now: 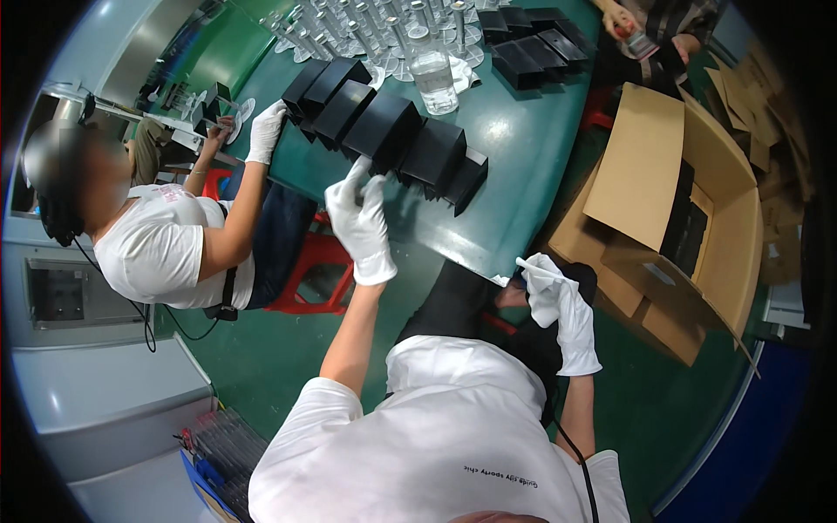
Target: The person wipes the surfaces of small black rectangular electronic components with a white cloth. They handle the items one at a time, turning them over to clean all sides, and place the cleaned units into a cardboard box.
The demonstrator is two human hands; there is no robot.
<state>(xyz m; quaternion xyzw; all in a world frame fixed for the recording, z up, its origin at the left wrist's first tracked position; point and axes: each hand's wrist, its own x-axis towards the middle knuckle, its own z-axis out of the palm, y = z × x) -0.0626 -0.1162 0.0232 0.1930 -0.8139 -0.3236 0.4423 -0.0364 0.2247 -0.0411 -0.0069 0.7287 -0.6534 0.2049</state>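
A row of black rectangular boxes (381,128) with hollow ends stands along the near left part of the green table. My left hand (361,228), in a white glove, reaches up to the row's near side. Its index finger is stretched out toward a middle box and seems to touch its lower edge; the other fingers are loosely bent, with nothing seen in them. Beside the table's near corner, my gloved right hand (571,324) is closed on a bunched white cloth (545,283). Its fingers are partly hidden by the cloth.
A clear bottle (433,74) stands behind the boxes, near many clear-based stands (366,35). More black boxes (534,50) lie at the far right. An open carton (641,166) is at my right. One co-worker (166,235) sits left; another person's hand (617,19) shows at the far right.
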